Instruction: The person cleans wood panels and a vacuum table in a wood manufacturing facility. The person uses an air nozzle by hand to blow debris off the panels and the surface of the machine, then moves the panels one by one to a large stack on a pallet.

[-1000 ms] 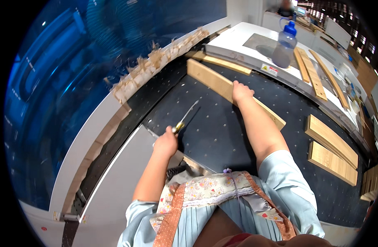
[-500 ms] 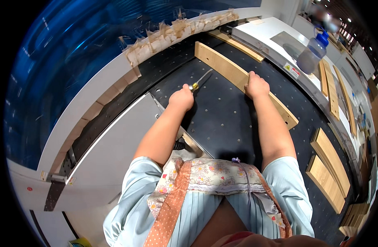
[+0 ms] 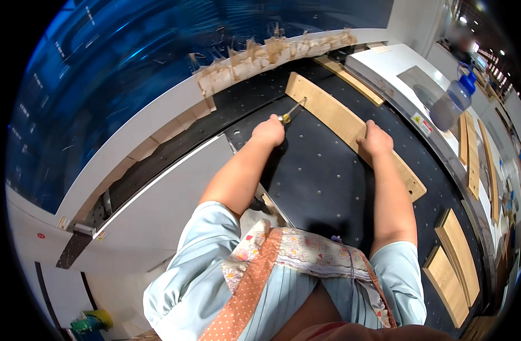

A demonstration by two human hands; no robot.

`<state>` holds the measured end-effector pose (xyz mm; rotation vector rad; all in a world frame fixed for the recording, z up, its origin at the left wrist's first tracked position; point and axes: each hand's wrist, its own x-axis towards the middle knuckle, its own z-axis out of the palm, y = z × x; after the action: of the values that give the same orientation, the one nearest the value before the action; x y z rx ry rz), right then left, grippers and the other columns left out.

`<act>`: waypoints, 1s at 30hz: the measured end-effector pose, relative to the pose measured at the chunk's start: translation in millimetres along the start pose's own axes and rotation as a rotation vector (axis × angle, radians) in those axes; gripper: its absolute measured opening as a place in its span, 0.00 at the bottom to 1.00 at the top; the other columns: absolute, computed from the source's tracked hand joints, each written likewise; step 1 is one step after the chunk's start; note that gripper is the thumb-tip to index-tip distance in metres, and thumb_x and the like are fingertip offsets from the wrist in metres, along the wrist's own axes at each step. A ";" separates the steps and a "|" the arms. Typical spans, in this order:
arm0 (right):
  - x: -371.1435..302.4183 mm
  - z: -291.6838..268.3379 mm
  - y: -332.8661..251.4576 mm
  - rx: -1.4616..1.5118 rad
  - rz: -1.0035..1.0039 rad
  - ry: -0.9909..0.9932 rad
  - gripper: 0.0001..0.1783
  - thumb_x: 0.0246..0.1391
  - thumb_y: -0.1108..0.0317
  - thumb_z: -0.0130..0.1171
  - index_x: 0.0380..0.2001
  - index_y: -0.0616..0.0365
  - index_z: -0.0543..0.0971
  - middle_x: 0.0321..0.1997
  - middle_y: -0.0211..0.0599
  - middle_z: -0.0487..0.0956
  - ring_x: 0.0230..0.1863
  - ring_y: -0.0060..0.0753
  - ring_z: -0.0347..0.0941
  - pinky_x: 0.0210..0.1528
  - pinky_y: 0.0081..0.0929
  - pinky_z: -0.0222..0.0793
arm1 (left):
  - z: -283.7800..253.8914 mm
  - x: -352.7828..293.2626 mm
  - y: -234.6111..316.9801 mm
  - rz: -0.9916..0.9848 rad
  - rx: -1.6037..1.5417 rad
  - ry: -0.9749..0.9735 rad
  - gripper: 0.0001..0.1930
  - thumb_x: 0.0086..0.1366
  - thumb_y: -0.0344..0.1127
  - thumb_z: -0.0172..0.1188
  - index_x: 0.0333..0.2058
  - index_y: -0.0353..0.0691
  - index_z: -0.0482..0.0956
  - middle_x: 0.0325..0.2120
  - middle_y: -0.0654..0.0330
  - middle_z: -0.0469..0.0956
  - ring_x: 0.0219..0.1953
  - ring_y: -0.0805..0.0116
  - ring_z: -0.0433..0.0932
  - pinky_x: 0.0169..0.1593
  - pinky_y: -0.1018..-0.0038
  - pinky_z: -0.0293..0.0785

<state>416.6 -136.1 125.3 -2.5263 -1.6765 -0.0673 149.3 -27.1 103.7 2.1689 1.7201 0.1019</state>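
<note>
My left hand [image 3: 268, 132] is closed around the yellow handle of a screwdriver [image 3: 294, 109]. The screwdriver's thin metal shaft reaches the face of a long light-wood board [image 3: 335, 118], its tip at a small hole near the far-left end. How deep the tip sits I cannot tell. My right hand [image 3: 377, 140] grips the board past its middle, with the thumb on the near face and the fingers over the top edge. The board stands on its long edge, slanting from far left to near right, and has holes at its near-right end.
Black studded worktop [image 3: 306, 182] lies under the board. Two wooden pieces [image 3: 458, 256] rest at the right, and a wooden strip [image 3: 351, 79] lies at the back. A blue-capped bottle [image 3: 452, 105] and more strips [image 3: 472, 156] sit on the white ledge. Ragged tape [image 3: 271, 57] lines the blue panel.
My left hand has brought the screwdriver tip up to the hole in the board; before, it was apart from it. The board tilts its face more upward. The whole view has shifted.
</note>
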 end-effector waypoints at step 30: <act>7.1 -5.1 1.7 0.034 0.047 -0.060 0.25 0.42 0.52 0.65 0.40 0.53 0.70 0.43 0.38 0.78 0.48 0.42 0.73 0.46 0.38 0.69 | -17.9 32.7 -36.0 -0.078 -0.099 -0.108 0.19 0.66 0.43 0.47 0.45 0.30 0.64 0.23 0.49 0.78 0.20 0.59 0.78 0.24 0.65 0.73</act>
<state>421.1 -130.8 130.9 -2.5659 -1.6241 0.0415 119.2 15.1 103.0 1.9974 1.7001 0.0474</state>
